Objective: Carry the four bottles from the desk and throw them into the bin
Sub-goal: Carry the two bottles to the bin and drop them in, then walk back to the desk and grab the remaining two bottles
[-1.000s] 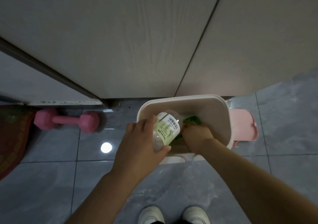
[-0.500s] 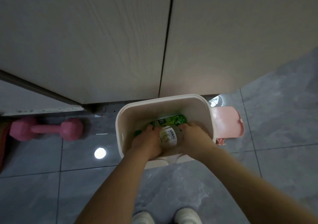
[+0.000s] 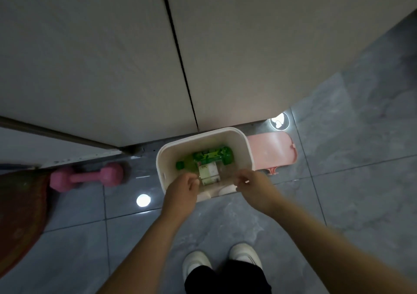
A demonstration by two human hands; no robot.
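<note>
A white bin point(image 3: 244, 142) stands on the grey tiled floor against the cabinet. Inside it a green bottle point(image 3: 213, 156) lies crosswise, its green cap to the left. In front of it a clear bottle with a pale label point(image 3: 208, 172) lies in the bin. My left hand point(image 3: 182, 188) hovers over the bin's near left rim with loosely curled fingers and holds nothing. My right hand point(image 3: 250, 184) is over the near right rim, fingers slightly apart and empty. Neither hand grips a bottle. Any other bottles in the bin are hidden.
The bin's pink lid point(image 3: 270, 149) lies flat on the floor just right of it. A pink dumbbell point(image 3: 85, 177) rests to the left, with a reddish mat point(image 3: 20, 214) at the far left. Pale cabinet doors point(image 3: 112, 56) rise behind. My white shoes point(image 3: 196, 264) stand below.
My left hand lowered the clear bottle into the bin and let go; my right hand released the green one. Both hands have drawn back to the near rim.
</note>
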